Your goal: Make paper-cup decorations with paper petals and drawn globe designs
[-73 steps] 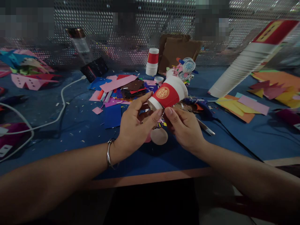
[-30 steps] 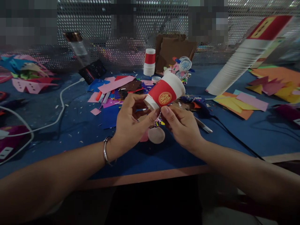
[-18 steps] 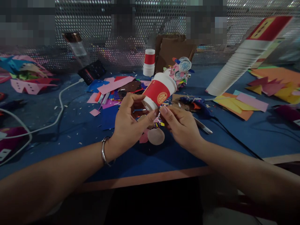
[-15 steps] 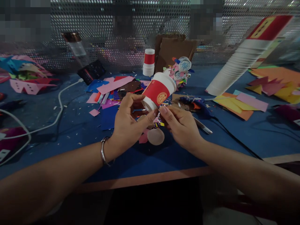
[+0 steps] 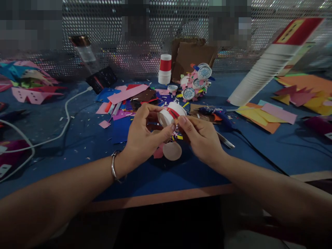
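A red and white paper cup [image 5: 169,113] is held lying on its side in front of me, with its white bottom end turned towards me and its body foreshortened. My left hand [image 5: 141,133] is closed round its left side, thumb below and fingers above. At the lower right of the cup, the thumb and fingers of my right hand [image 5: 199,138] pinch together against it; part of that contact is hidden. Beneath the hands lies a pale round disc [image 5: 172,151], beside a scrap of pink paper [image 5: 158,151].
Coloured paper pieces [image 5: 129,95] and scraps litter the blue table [image 5: 85,173]. A blue glue gun [image 5: 225,121] trails a black cord on the right. Behind it leans a tall stack of paper cups [image 5: 267,65]. Paper-decorated discs [image 5: 198,83] stand before a cardboard piece [image 5: 193,57].
The cup has tipped down and turned its bottom more towards me, uncovering the decorated discs behind it. Both hands have stayed in nearly the same place.
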`<state>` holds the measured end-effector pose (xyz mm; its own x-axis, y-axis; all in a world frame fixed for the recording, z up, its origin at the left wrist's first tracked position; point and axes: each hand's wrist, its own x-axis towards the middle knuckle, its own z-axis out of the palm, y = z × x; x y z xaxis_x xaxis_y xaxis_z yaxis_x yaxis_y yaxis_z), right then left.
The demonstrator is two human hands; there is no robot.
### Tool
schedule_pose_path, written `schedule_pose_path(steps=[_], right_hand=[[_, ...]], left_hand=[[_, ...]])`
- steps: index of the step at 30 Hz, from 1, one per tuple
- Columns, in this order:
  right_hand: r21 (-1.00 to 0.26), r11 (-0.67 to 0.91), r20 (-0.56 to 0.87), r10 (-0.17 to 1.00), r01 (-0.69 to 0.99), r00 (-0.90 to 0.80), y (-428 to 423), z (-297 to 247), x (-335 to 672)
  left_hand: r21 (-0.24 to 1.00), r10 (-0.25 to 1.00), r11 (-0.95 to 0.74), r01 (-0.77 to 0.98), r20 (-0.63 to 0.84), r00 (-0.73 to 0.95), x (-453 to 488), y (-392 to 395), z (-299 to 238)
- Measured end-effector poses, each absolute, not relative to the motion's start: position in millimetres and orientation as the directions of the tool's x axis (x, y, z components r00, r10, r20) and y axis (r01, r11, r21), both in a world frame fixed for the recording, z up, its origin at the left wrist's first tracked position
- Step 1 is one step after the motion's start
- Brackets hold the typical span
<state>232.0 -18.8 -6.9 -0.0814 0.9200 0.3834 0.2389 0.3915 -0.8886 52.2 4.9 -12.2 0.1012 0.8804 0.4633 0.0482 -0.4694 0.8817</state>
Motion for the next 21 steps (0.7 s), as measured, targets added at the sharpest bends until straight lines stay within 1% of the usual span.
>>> schedule_pose_path(steps=[2, 4, 7, 9, 11, 15, 21], right_hand=[[-0.914, 0.364, 0.362, 0.931, 0.181, -0.045, -18, -7, 233], [-0.937, 0.329, 0.33, 0.944, 0.115, -0.012, -16, -7, 234], [-0.95, 0.306, 0.308, 0.951, 0.067, 0.022, -14, -5, 237], [-0.949, 0.308, 0.311, 0.95, 0.073, 0.031, -13, -4, 239], [-0.944, 0.312, 0.316, 0.949, 0.104, 0.019, -13, -3, 240], [-0.938, 0.315, 0.318, 0.948, 0.147, -0.006, -13, 0, 242], [-0.952, 0.288, 0.278, 0.955, 0.102, -0.103, -13, 0, 244]], left_hand=[[0.889, 0.885, -0.457, 0.0, 0.455, 0.101, 51, 6, -11], [0.913, 0.906, -0.396, -0.1, 0.406, 0.121, 49, 8, -10], [0.941, 0.936, -0.201, -0.271, 0.266, 0.228, 45, 12, -7], [0.941, 0.934, -0.096, -0.325, 0.198, 0.297, 43, 15, -5], [0.941, 0.926, -0.05, -0.334, 0.169, 0.338, 40, 18, -2], [0.95, 0.902, -0.03, -0.311, 0.159, 0.4, 35, 22, 4], [0.956, 0.896, -0.052, -0.29, 0.173, 0.41, 29, 18, 6]])
